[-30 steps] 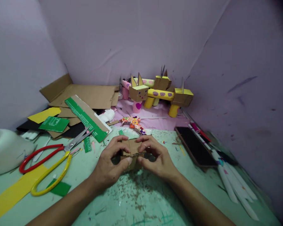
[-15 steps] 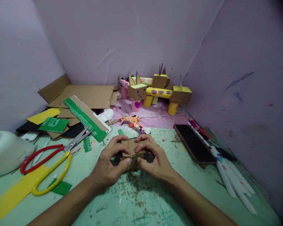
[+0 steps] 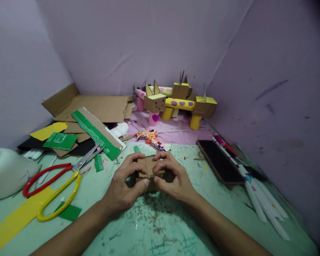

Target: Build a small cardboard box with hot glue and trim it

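Observation:
Between my two hands is a small brown cardboard box (image 3: 149,166), low over the green table. My left hand (image 3: 128,179) grips its left side, with the thumb on the near edge and the fingers on top. On the right side, my right hand (image 3: 173,176) pinches it the same way, thumb at the near edge and fingertips on the upper face. The box's outer sides are partly hidden by my fingers. Just beyond it lies a glue gun (image 3: 149,135) covered in a colourful pattern.
Large scissors (image 3: 78,170) with red and yellow handles lie left, near yellow paper (image 3: 21,217) and a white bowl (image 3: 8,174). Cardboard scraps (image 3: 96,108) pile up behind. Cardboard animal figures (image 3: 154,103) stand at the back. A phone (image 3: 220,161) and white sticks (image 3: 266,202) lie right.
My right thumb has shifted slightly left along the box's near edge. Otherwise both hands keep their hold and the box stays in place.

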`<state>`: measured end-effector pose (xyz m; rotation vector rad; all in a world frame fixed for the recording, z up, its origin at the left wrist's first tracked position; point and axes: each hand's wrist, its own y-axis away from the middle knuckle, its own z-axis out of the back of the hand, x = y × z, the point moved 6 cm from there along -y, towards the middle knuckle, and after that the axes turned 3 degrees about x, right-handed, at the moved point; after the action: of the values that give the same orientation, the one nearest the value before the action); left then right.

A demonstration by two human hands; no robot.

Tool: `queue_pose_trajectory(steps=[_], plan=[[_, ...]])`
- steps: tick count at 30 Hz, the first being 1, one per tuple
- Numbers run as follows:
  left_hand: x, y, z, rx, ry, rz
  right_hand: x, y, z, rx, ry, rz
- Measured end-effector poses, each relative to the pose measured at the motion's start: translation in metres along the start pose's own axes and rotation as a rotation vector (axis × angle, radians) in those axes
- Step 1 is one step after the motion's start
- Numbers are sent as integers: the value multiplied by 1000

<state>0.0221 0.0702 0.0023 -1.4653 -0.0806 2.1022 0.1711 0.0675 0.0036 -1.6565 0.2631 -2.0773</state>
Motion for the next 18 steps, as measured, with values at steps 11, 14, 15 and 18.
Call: queue_pose_trajectory(steps=[11,14,15,18], plan=[[0,3,0,33,-57,-64,2,3,3,86,70,106],[-2,4,0,93,-86,-82,4,6,4,166,96,117],[-2,4,0,122,-89,-82,5,7,4,190,85,114],[-4,5,-1,234,-83,-71,9,12,4,241,39,97]])
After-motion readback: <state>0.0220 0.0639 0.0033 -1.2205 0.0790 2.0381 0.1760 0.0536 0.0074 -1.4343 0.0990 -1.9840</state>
